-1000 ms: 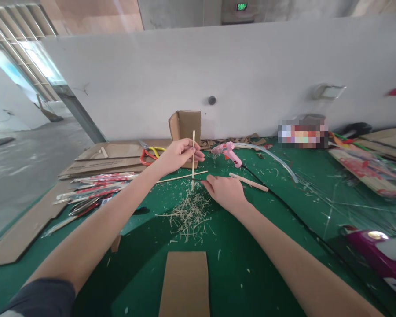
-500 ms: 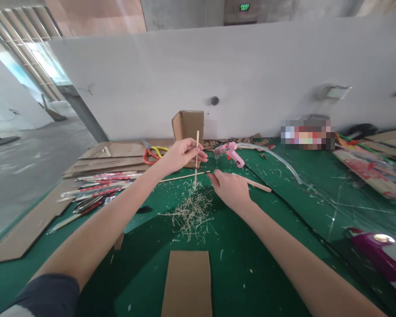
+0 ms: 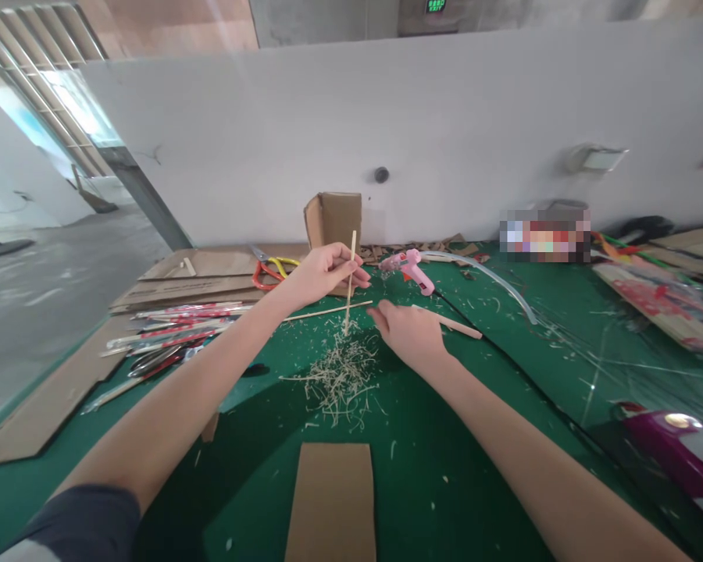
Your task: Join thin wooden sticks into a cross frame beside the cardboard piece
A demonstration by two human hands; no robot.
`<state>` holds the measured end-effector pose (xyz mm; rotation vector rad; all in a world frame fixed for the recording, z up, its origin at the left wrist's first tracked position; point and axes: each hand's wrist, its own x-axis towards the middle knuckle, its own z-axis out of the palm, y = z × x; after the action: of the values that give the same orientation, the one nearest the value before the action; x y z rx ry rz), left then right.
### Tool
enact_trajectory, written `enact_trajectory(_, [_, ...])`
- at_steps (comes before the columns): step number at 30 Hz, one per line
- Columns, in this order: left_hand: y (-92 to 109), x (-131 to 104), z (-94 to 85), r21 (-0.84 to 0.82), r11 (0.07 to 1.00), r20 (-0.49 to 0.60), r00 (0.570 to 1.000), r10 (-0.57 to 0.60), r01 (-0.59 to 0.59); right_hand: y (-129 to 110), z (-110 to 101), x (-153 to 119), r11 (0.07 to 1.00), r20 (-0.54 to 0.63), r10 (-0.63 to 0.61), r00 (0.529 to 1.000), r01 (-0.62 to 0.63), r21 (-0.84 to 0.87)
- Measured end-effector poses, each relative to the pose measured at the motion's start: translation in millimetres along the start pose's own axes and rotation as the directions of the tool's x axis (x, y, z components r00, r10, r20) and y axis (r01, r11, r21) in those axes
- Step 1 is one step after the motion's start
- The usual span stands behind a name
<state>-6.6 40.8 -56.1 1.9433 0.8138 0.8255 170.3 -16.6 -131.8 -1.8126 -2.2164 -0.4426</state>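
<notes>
My left hand [image 3: 333, 272] pinches a thin wooden stick [image 3: 351, 261] between thumb and fingers. The stick is nearly upright, its lower end just above a pile of fine wood shavings [image 3: 340, 375]. My right hand [image 3: 411, 332] is beside it, knuckles up with curled fingers; whatever they grip is hidden. A pale flat strip [image 3: 460, 326] shows behind that hand, and I cannot tell whether the hand touches it. Another thin stick [image 3: 322, 312] lies crosswise behind the upright one.
A pink glue gun [image 3: 410, 269] and scissors [image 3: 275, 269] lie farther back. Wrapped sticks [image 3: 176, 328] and cardboard sheets [image 3: 169, 289] are at left. Nearer me is a cardboard piece [image 3: 333, 499]. A folded cardboard piece [image 3: 340, 218] stands by the wall. A purple device [image 3: 671, 449] sits at right.
The upper end of the upright stick leans very slightly more to the right. The view has shifted a little; both hands keep nearly the same places and grips.
</notes>
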Motion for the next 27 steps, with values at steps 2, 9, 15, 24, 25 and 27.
enact_trajectory(2, [-0.8, 0.1, -0.3, 0.005, 1.000, -0.008, 1.000, 0.011, -0.011, 0.6, 1.7, -1.0, 0.999, 0.065, -0.044, 0.997, 0.046, -0.020])
enact_trajectory(9, [-1.6, 0.8, -0.9, 0.020, 1.000, -0.021, 1.000, -0.005, 0.006, 1.3, -1.1, 0.8, 1.000, 0.003, 0.019, 1.000, -0.019, -0.003])
enact_trajectory(15, [-1.9, 0.8, -1.2, -0.009, 1.000, -0.038, 0.999, -0.008, 0.008, 0.2, -1.4, -0.5, 0.999, 0.087, -0.044, 0.995, 0.045, -0.017])
enact_trajectory(24, [-2.4, 0.9, -0.3, 0.001, 1.000, -0.044, 0.999, -0.020, 0.020, 1.6, -0.4, -1.5, 0.996, 0.121, -0.074, 0.990, 0.078, -0.036])
enact_trajectory(25, [-2.4, 1.0, -0.3, -0.002, 1.000, -0.044, 0.999, -0.022, 0.022, 1.8, 0.0, -1.7, 0.996, 0.101, -0.073, 0.992, 0.076, -0.035])
enact_trajectory(27, [-2.3, 1.1, -0.4, -0.008, 1.000, -0.042, 0.999, -0.014, 0.014, 2.3, 0.4, -1.2, 0.999, 0.037, -0.038, 0.999, 0.040, -0.031])
